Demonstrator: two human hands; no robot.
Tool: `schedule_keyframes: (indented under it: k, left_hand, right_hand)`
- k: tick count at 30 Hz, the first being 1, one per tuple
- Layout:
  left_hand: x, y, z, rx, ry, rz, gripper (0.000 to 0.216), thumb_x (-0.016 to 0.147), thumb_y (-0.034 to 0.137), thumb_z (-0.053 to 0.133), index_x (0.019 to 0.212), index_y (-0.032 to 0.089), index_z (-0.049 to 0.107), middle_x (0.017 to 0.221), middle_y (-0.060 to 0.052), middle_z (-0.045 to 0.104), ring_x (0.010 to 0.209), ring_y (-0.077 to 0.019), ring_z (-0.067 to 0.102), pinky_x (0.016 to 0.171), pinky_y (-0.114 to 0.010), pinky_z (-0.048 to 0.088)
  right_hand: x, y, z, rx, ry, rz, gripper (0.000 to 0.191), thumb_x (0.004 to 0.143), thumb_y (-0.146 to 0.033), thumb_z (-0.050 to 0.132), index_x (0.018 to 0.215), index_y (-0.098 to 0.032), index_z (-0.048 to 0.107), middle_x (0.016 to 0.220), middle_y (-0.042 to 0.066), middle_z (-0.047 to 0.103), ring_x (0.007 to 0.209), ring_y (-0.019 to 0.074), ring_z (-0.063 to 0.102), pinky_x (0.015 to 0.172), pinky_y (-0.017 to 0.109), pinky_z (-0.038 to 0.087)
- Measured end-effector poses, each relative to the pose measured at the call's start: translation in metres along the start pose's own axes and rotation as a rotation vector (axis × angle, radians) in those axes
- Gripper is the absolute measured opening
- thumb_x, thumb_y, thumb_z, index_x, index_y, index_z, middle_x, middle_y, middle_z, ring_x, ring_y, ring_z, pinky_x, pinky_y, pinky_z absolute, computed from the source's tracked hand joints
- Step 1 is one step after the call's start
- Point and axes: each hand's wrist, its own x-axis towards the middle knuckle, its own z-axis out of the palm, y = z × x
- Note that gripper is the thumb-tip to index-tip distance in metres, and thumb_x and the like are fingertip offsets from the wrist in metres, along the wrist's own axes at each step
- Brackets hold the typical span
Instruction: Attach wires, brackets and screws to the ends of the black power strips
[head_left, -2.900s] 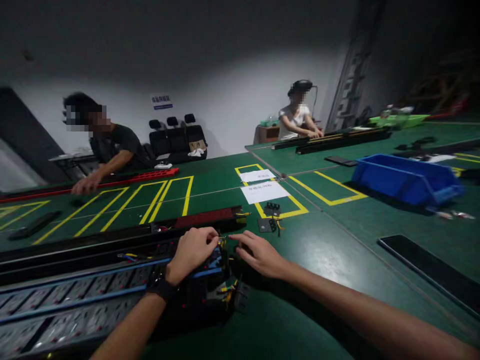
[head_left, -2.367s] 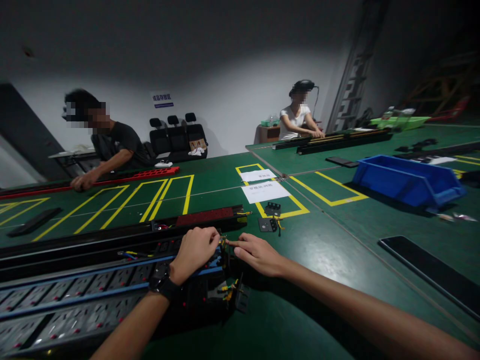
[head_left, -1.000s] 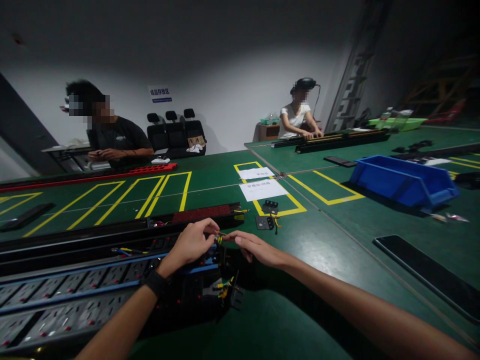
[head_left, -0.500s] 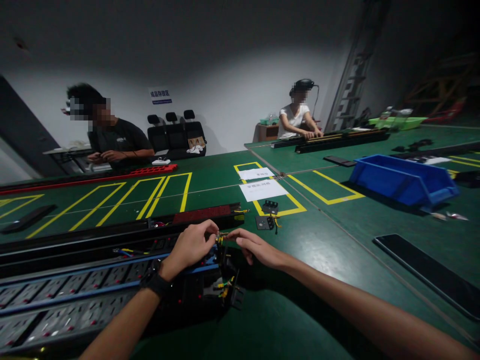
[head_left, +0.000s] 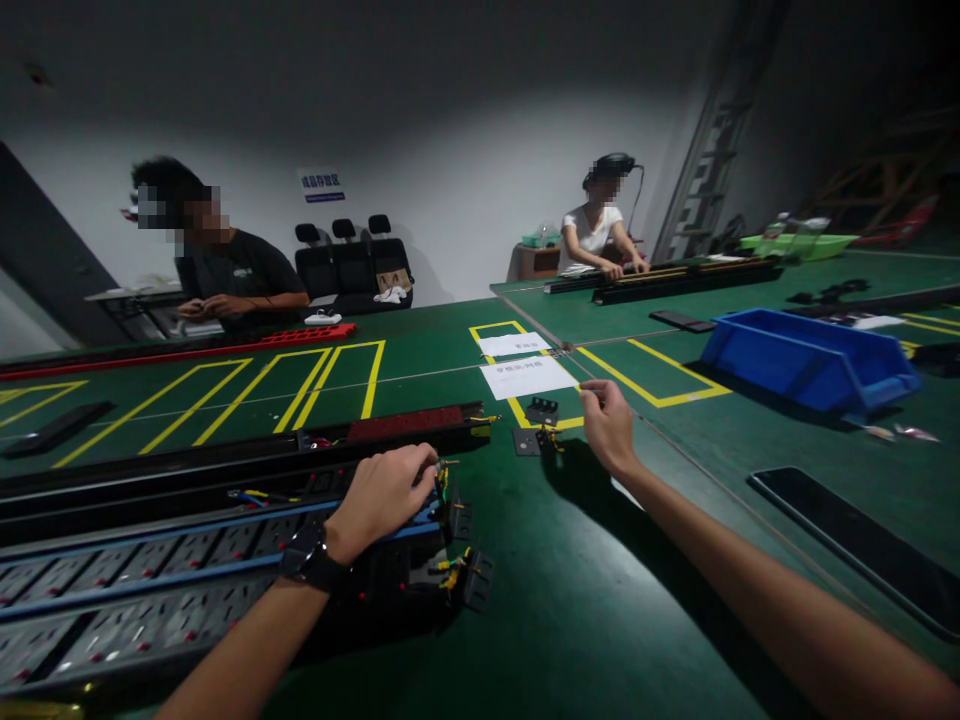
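My left hand, with a dark watch on the wrist, lies over the end of a long black power strip with rows of sockets and blue edges. Its thumb and fingers are closed on a wire at that end; a thin tip sticks out past the fingertips. My right hand is raised over the table near a white paper sheet, fingers pinched together. What they hold, if anything, is too small to make out. Black end plates with yellow-green wires hang from the strip's end.
Small black plates with yellow wires lie ahead. To the right are a blue bin and a black phone-like slab. Another black rail lies beyond the strip. Two co-workers sit across the green table.
My right hand has left the wire end beside my left hand and moved away to the right and forward. My left hand stays at the strip's end.
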Motion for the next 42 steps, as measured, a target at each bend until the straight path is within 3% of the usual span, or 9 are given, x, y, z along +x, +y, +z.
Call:
schedule_keyframes:
  k: [6, 13, 17, 21, 25, 33, 42]
  left_hand:
    - [-0.001, 0.004, -0.004, 0.080, -0.053, -0.037, 0.031, 0.107, 0.036, 0.044, 0.115, 0.024, 0.072, 0.102, -0.008, 0.081, 0.091, -0.0258, 0.077, 0.079, -0.034, 0.053]
    - [-0.001, 0.004, -0.003, 0.043, -0.040, -0.034, 0.032, 0.106, 0.038, 0.044, 0.113, 0.025, 0.072, 0.102, -0.008, 0.080, 0.091, -0.0265, 0.076, 0.080, -0.035, 0.054]
    - [-0.002, 0.003, -0.003, 0.007, -0.010, -0.013, 0.031, 0.105, 0.038, 0.045, 0.110, 0.024, 0.072, 0.101, -0.007, 0.079, 0.092, -0.0229, 0.075, 0.082, -0.032, 0.054]
    - [-0.002, 0.003, -0.002, 0.014, -0.020, -0.004, 0.032, 0.106, 0.036, 0.044, 0.113, 0.024, 0.072, 0.104, -0.007, 0.079, 0.095, -0.0236, 0.075, 0.083, -0.034, 0.055]
    - [-0.002, 0.001, 0.000, 0.013, -0.016, 0.027, 0.032, 0.107, 0.034, 0.044, 0.121, 0.026, 0.072, 0.109, -0.007, 0.079, 0.099, -0.0239, 0.075, 0.086, -0.034, 0.056]
    - [-0.001, -0.002, 0.004, 0.072, -0.044, 0.104, 0.039, 0.109, 0.030, 0.044, 0.141, 0.030, 0.066, 0.126, -0.006, 0.075, 0.103, -0.0258, 0.076, 0.087, -0.040, 0.060]
    - [0.000, -0.004, 0.006, 0.084, -0.042, 0.108, 0.037, 0.110, 0.030, 0.046, 0.138, 0.033, 0.069, 0.126, -0.004, 0.076, 0.103, -0.0247, 0.077, 0.086, -0.039, 0.061]
  right_hand:
    - [0.001, 0.025, 0.001, -0.145, -0.153, -0.101, 0.039, 0.098, -0.050, 0.047, 0.086, -0.021, 0.069, 0.076, 0.009, 0.066, 0.072, 0.0242, 0.057, 0.069, 0.037, 0.038]
    - [-0.015, 0.001, 0.004, -0.325, -0.519, -0.526, 0.041, 0.103, -0.041, 0.051, 0.068, -0.027, 0.069, 0.083, 0.011, 0.072, 0.083, 0.0279, 0.058, 0.080, 0.042, 0.044]
    - [-0.027, -0.013, 0.005, -0.404, -0.612, -0.616, 0.044, 0.106, -0.039, 0.049, 0.069, -0.027, 0.070, 0.081, 0.011, 0.072, 0.086, 0.0289, 0.059, 0.081, 0.044, 0.043]
    - [-0.032, -0.016, 0.006, -0.452, -0.575, -0.629, 0.030, 0.104, -0.034, 0.051, 0.088, -0.026, 0.077, 0.094, 0.010, 0.078, 0.092, 0.0294, 0.063, 0.083, 0.044, 0.043]
    - [-0.029, -0.014, 0.005, -0.534, -0.476, -0.595, 0.026, 0.100, -0.028, 0.054, 0.084, -0.025, 0.075, 0.091, 0.011, 0.079, 0.091, 0.0316, 0.064, 0.084, 0.046, 0.042]
    - [-0.036, -0.018, 0.007, -0.485, -0.613, -0.690, 0.028, 0.101, -0.023, 0.054, 0.079, -0.022, 0.073, 0.080, 0.009, 0.075, 0.078, 0.0254, 0.067, 0.081, 0.042, 0.045]
    - [-0.056, -0.029, 0.013, -0.161, -0.736, -0.757, 0.025, 0.095, -0.015, 0.059, 0.107, -0.023, 0.079, 0.099, 0.008, 0.083, 0.088, 0.0246, 0.076, 0.085, 0.039, 0.055]
